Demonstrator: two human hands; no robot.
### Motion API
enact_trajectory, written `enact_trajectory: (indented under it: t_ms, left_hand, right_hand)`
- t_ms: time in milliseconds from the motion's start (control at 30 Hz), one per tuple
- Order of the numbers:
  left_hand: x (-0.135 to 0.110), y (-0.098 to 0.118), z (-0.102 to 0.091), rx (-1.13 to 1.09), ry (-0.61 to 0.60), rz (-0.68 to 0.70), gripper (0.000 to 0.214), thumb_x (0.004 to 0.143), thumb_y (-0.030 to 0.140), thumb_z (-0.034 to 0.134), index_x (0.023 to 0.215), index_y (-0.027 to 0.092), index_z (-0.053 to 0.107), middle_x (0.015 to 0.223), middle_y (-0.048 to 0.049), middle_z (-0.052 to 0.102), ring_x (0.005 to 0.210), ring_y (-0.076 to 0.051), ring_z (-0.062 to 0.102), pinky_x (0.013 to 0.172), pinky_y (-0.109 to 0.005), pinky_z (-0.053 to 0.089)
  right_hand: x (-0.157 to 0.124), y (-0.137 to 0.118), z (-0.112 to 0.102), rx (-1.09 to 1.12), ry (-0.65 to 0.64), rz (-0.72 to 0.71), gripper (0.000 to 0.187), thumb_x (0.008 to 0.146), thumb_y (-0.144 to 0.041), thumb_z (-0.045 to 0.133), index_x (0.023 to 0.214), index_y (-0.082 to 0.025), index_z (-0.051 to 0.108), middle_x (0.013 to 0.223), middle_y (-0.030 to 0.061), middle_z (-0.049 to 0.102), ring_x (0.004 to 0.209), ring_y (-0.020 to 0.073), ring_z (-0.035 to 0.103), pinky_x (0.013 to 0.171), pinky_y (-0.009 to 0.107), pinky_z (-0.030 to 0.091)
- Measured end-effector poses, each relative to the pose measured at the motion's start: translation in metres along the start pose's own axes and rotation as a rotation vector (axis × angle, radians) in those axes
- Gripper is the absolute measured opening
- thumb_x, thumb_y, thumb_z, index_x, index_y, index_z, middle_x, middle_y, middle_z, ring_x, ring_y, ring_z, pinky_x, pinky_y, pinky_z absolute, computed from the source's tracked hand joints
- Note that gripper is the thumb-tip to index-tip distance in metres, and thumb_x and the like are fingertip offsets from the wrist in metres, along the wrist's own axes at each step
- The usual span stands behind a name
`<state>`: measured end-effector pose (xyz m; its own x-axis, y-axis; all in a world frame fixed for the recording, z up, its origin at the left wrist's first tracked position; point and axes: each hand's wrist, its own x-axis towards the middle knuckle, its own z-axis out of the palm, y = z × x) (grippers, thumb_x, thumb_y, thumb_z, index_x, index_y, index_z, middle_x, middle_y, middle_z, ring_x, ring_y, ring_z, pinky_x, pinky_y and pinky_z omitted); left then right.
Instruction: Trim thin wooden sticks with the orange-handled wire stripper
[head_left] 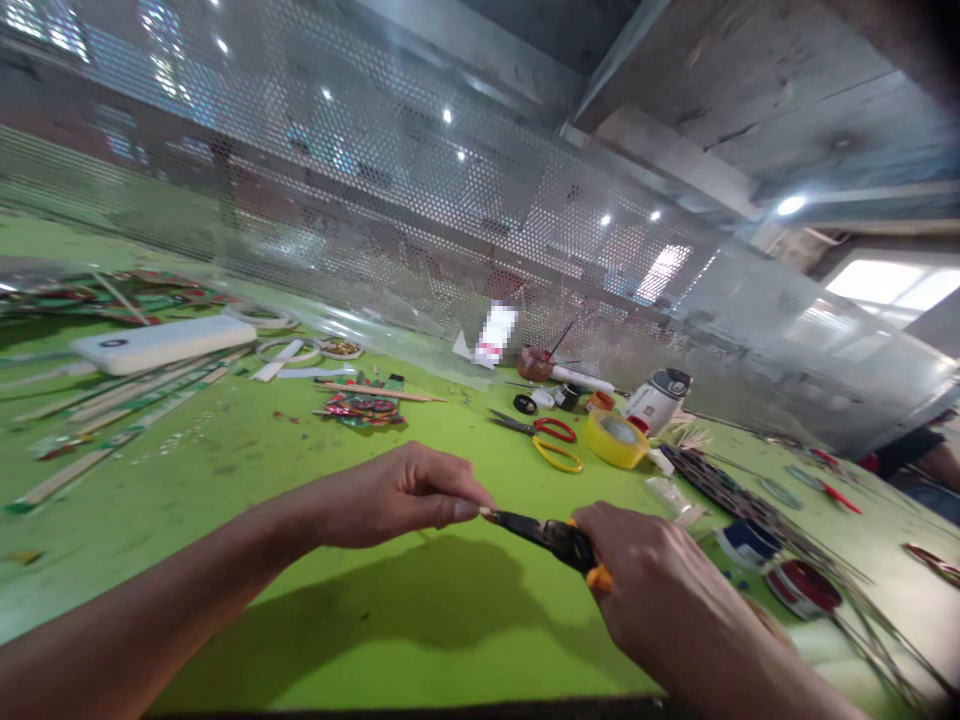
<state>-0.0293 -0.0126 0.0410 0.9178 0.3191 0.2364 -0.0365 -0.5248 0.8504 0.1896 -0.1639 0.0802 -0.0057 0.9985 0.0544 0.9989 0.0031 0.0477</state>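
Observation:
My right hand (645,570) is wrapped round the orange handles of a pair of pliers (555,538) with dark jaws, which point left. At the jaws' tip is a tiny pale piece (486,511), pinched between the thumb and forefinger of my left hand (405,495). The piece is too small to name. Both hands are held above the green tabletop (360,630), and their shadow falls below. Beyond them lie scissors (536,430) with one red and one yellow handle loop, their blades open.
A roll of yellow tape (616,440) and a white bottle (657,402) stand behind my right hand. Paint jars (802,588) are at the right. Flat strips (127,400) and a white power bank (165,343) lie left. A perforated clear screen (375,200) crosses the back; a person (919,455) sits far right.

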Motion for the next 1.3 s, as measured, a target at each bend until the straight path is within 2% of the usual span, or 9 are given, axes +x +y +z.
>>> enact_trajectory:
  t_ms: [567,933,1300]
  left_hand:
    - [-0.0004,0.0007,-0.0004,0.014,-0.015,0.034,0.022,0.092,0.028,0.053,0.097,0.019,0.071,0.071,0.0012,0.054,0.066,-0.008,0.049,0.061,-0.017,0.037]
    - [-0.0001,0.0021,-0.001,0.085,-0.026,-0.033,0.026,0.091,0.035,0.052,0.099,0.02,0.072,0.074,0.0001,0.056,0.067,-0.01,0.052,0.062,-0.019,0.039]
    - [0.0008,0.002,-0.0003,0.08,-0.03,-0.055,0.026,0.092,0.034,0.052,0.1,0.018,0.072,0.076,-0.0006,0.059,0.067,-0.009,0.051,0.062,-0.018,0.038]
  right_hand:
    - [0.0017,-0.0024,-0.0042,0.001,-0.059,0.038,0.02,0.069,-0.003,0.044,0.074,-0.02,0.054,0.068,0.0014,0.057,0.062,0.0158,0.047,0.054,0.027,0.02]
    - [-0.0007,0.0014,0.0019,-0.023,-0.029,-0.018,0.022,0.071,-0.002,0.042,0.075,-0.02,0.054,0.071,0.0013,0.057,0.062,0.0164,0.047,0.056,0.029,0.02]
    - [0.002,-0.0006,0.0009,-0.006,-0.045,0.008,0.022,0.071,-0.003,0.043,0.075,-0.021,0.055,0.071,0.0015,0.058,0.064,0.0171,0.049,0.056,0.03,0.019]
